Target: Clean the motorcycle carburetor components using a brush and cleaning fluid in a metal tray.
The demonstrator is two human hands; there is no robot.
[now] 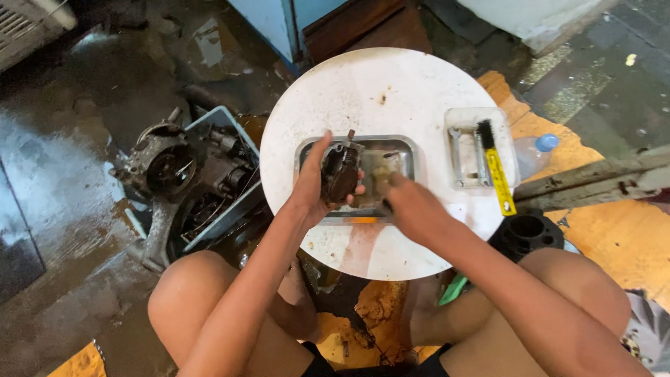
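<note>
Holding a dark, grimy metal engine part [340,174] over a shallow rectangular steel tray [407,151] on a round white tabletop [377,84].
Left hand [312,187] is clamped on the part, thumb on its near side and fingers behind, so the part sits upright just right of the palm. Right hand [410,206] is closed around a small dark tool; its tip is hidden, close to the part's right edge. Judged risk: the greasy surface could let the part slip from the hold into the tray. A yellow-handled black brush [494,166] lies well right of both hands, in a clear plastic container [457,119].
</note>
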